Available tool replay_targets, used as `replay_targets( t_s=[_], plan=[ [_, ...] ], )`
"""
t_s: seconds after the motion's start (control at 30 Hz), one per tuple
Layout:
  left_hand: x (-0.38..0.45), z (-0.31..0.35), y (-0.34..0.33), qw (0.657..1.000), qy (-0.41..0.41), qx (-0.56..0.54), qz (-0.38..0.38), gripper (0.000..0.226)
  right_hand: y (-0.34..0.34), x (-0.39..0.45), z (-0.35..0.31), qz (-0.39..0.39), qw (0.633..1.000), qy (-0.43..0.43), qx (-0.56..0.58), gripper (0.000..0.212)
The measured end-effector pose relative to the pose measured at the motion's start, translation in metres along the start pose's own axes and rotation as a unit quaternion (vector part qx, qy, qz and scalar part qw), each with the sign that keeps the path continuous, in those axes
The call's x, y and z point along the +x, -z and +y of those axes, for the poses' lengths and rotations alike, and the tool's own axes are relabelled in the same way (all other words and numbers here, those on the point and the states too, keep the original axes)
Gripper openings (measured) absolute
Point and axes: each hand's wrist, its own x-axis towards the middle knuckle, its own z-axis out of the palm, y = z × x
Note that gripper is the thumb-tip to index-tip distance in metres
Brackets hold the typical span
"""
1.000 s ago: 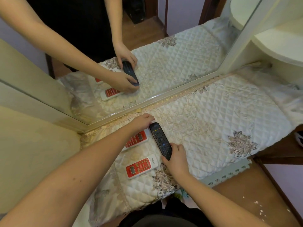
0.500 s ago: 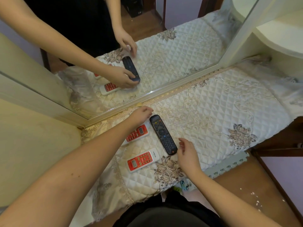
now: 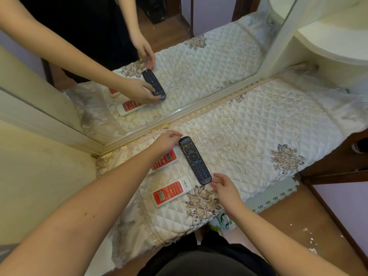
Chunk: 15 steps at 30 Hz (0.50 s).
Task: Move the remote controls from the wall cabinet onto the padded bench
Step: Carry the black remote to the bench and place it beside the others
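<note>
A long black remote (image 3: pixel 195 160) lies flat on the quilted cream bench (image 3: pixel 258 136). Left of it lie two red-and-white remotes: one (image 3: pixel 164 159) partly under my left wrist, another (image 3: pixel 172 191) nearer the bench's front edge. My left hand (image 3: pixel 166 141) rests at the black remote's far end, its fingertips touching the top edge. Just off the remote's near end hovers my right hand (image 3: pixel 226 189), fingers relaxed, holding nothing.
A large mirror (image 3: pixel 179 62) stands along the bench's back edge and repeats the hands and remotes. A white cabinet with rounded shelves (image 3: pixel 328 40) is at the right. Wooden floor (image 3: pixel 288 220) lies in front of the bench.
My right hand let go of the black remote's near end and drew back a little. The remote now lies on the bench; my left hand stays at its far end.
</note>
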Motion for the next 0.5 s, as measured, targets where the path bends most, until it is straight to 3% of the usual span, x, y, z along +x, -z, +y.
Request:
replay_targets(
  t_s=[0.37, 0.5],
  plan=[
    [-0.019, 0.0, 0.005, 0.999, -0.017, 0.018, 0.023, 0.028, 0.008, -0.011, -0.008, -0.003, 1.0, 0.008, -0.02, 0.036],
    [-0.036, 0.004, 0.009, 0.995, -0.047, 0.085, 0.038, 0.03, 0.011, -0.019, -0.018, -0.013, 0.999, 0.03, -0.037, 0.028]
  ],
)
